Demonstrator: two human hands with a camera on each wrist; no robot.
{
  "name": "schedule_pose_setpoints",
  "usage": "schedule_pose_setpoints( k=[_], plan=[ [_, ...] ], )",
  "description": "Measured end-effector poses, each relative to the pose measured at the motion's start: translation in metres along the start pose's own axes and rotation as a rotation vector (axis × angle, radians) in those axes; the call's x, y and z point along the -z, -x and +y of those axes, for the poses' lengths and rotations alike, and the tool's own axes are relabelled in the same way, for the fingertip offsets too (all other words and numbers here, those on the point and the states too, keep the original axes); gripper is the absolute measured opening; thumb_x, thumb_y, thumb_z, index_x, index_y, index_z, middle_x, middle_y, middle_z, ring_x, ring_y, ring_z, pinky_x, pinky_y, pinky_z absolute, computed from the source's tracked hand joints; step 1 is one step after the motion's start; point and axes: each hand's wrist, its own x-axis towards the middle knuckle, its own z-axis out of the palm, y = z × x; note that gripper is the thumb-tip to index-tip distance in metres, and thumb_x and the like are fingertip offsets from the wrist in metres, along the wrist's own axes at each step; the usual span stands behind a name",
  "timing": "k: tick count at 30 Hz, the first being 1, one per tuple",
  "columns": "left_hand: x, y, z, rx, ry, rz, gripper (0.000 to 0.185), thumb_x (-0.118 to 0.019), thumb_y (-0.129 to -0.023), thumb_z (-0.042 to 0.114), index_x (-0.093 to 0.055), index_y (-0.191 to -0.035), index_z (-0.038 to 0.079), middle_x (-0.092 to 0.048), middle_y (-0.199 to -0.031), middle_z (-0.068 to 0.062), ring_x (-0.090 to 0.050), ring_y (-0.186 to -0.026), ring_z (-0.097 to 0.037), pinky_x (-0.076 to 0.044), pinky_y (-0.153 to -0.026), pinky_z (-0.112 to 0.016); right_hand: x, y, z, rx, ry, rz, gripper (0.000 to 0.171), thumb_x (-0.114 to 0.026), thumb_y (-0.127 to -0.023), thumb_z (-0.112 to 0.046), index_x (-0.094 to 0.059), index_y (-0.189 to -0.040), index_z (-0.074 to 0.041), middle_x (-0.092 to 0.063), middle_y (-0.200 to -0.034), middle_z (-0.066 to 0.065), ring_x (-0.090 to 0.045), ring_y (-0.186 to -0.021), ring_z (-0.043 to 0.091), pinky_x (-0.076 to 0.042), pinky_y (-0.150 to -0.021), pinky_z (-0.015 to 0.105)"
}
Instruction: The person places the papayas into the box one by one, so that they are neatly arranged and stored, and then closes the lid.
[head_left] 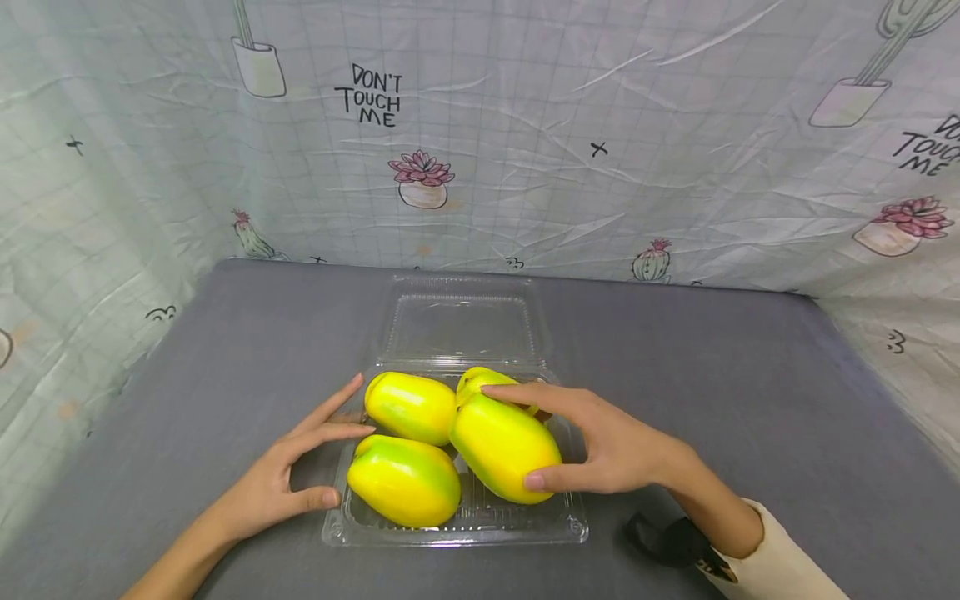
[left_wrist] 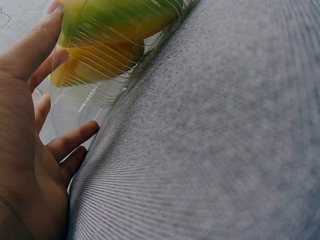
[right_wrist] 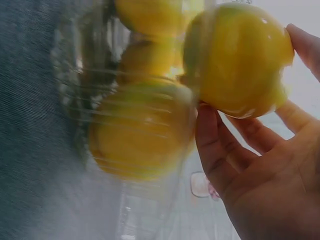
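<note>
A clear plastic clamshell container (head_left: 457, 537) sits on the grey table, its lid (head_left: 461, 325) lying open at the back. It holds several yellow-green mangoes. My right hand (head_left: 517, 435) grips the front right mango (head_left: 487, 458), thumb on its near end and fingers over its top. The right wrist view shows that hand (right_wrist: 255, 80) round the same mango (right_wrist: 225, 45). My left hand (head_left: 330, 462) rests against the container's left side with straight fingers, thumb at the front left corner. In the left wrist view its fingers (left_wrist: 75, 140) touch the ribbed container wall (left_wrist: 100, 85).
A grey cloth (head_left: 750, 400) covers the table. A printed backdrop sheet (head_left: 525, 125) closes off the back and both sides. A black wrist strap (head_left: 675, 542) sits on my right forearm.
</note>
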Motion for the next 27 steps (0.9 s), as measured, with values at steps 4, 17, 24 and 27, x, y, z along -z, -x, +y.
schedule_pose_setpoints(
  k=[4, 17, 24, 27],
  plan=[
    [-0.001, -0.001, 0.001, -0.007, 0.016, -0.005, 0.058, -0.070, -0.075, 0.020, -0.048, -0.124, -0.002, -0.011, -0.143, -0.027, -0.022, -0.126, -0.042, -0.019, -0.102, -0.022, -0.006, 0.005, 0.007, 0.013, 0.016, -0.027, 0.069, -0.063, -0.082, -0.028, -0.027, -0.140, -0.017, -0.035, -0.138, -0.004, -0.034, -0.125, 0.018, -0.035, -0.097, 0.037],
    [-0.001, -0.006, 0.004, 0.001, 0.035, -0.018, 0.058, -0.070, -0.075, 0.018, -0.047, -0.124, -0.002, -0.009, -0.143, -0.026, -0.031, -0.124, -0.037, -0.021, -0.101, -0.020, -0.004, -0.002, -0.024, 0.078, 0.120, -0.061, 0.065, -0.065, -0.079, -0.022, -0.035, -0.136, -0.015, -0.042, -0.129, -0.006, -0.041, -0.114, 0.010, -0.040, -0.090, 0.031],
    [0.001, -0.002, 0.004, 0.016, 0.018, -0.011, 0.058, -0.071, -0.074, 0.017, -0.048, -0.123, -0.003, -0.010, -0.144, -0.026, -0.033, -0.123, -0.035, -0.019, -0.101, -0.020, -0.012, -0.001, -0.007, 0.115, 0.194, -0.076, 0.064, -0.060, -0.082, -0.031, -0.031, -0.138, -0.018, -0.039, -0.132, -0.009, -0.038, -0.118, 0.008, -0.040, -0.091, 0.030],
    [0.001, -0.003, 0.006, 0.021, 0.015, -0.012, 0.058, -0.071, -0.073, 0.016, -0.048, -0.123, -0.002, -0.010, -0.144, -0.026, -0.029, -0.124, -0.039, -0.019, -0.101, -0.020, -0.013, 0.000, -0.006, 0.121, 0.221, -0.076, 0.064, -0.059, -0.082, -0.031, -0.031, -0.138, -0.018, -0.037, -0.133, -0.009, -0.037, -0.118, 0.008, -0.040, -0.090, 0.029]
  ],
)
